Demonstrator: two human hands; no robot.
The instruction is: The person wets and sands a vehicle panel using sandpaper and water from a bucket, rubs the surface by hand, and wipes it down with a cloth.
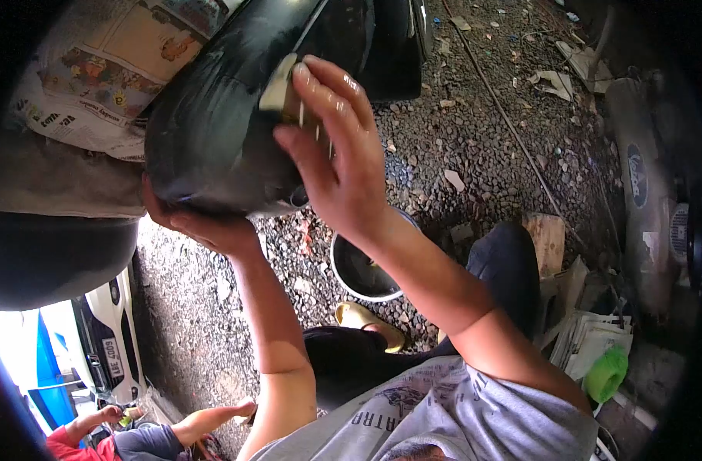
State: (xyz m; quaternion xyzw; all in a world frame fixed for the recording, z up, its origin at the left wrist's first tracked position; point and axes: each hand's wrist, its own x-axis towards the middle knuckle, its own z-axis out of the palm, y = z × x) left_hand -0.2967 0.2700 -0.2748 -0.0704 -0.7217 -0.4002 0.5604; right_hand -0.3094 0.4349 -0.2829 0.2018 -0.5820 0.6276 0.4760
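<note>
A glossy black curved panel (220, 146), which looks like a car body part, fills the upper middle and has wet, milky streaks on its surface. My right hand (335, 131) presses a pale yellowish block (278, 86) against that panel, fingers on one side and thumb on the other. Its fingers are wet and whitish drips hang below them. Along the panel's lower left end, my left hand (205, 229) is closed around the edge; some of its fingers are hidden behind the part.
A round bucket (358, 269) with dark contents stands on the gravel (474, 146) below my right forearm. Newspaper (128, 61) covers something at upper left. A car front (112, 338) and a seated person in red (74, 442) are at lower left. A grey cylinder (635, 177) lies right.
</note>
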